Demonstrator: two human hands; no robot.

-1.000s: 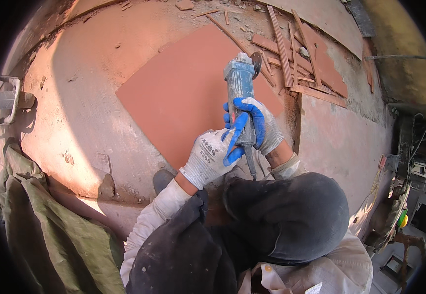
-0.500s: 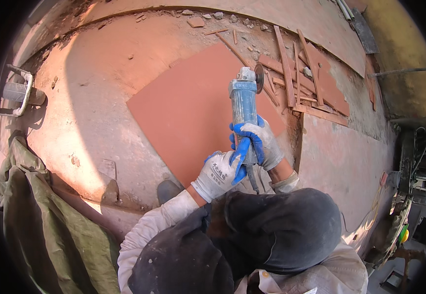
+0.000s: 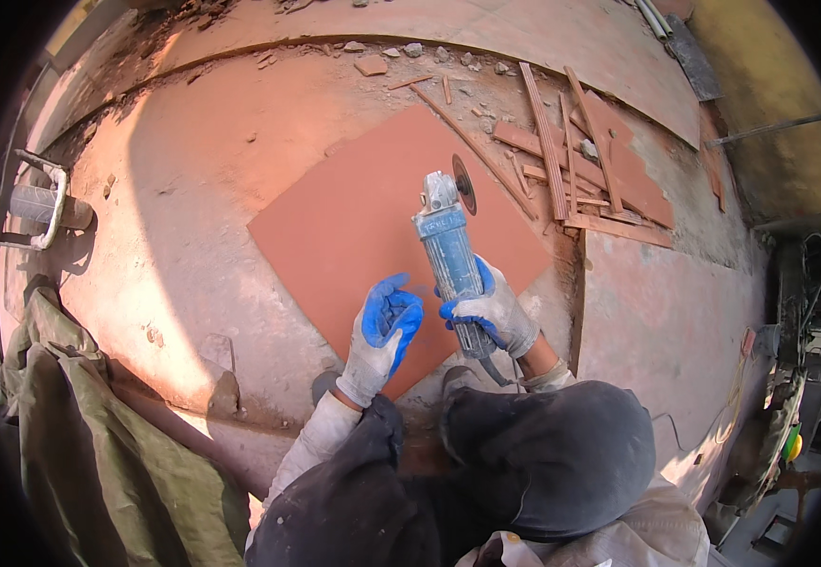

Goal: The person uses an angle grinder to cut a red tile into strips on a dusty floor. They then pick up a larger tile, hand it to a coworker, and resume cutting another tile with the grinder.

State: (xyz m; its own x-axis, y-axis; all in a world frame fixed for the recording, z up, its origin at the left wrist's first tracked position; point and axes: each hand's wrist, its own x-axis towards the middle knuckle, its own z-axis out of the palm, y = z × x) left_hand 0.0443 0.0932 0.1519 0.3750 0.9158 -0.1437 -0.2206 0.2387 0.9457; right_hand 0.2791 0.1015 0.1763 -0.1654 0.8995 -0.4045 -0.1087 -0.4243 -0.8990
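Note:
My right hand (image 3: 494, 307), in a white and blue work glove, is wrapped round the body of a blue angle grinder (image 3: 453, 253). The grinder's metal head (image 3: 440, 192) points away from me, and its round disc (image 3: 464, 183) stands on edge at the right of the head. A cord leaves its rear end by my knee. My left hand (image 3: 382, 331), gloved alike, is off the tool, a little to its left. Its fingers are loosely curved, thumb apart, with nothing seen in them. Under both hands a large reddish square tile (image 3: 354, 217) lies on the ground.
Cut reddish tile strips (image 3: 545, 142) and broken pieces lie in a pile at the far right. Small stones (image 3: 413, 49) line the far slab's edge. A green tarp (image 3: 99, 416) is heaped at the left, below a metal-framed cylinder (image 3: 47, 205). Cables and gear stand far right.
My left hand has let go of the grinder and moved left and down. In my right hand, the grinder has shifted slightly left and nearer, its head tipping left.

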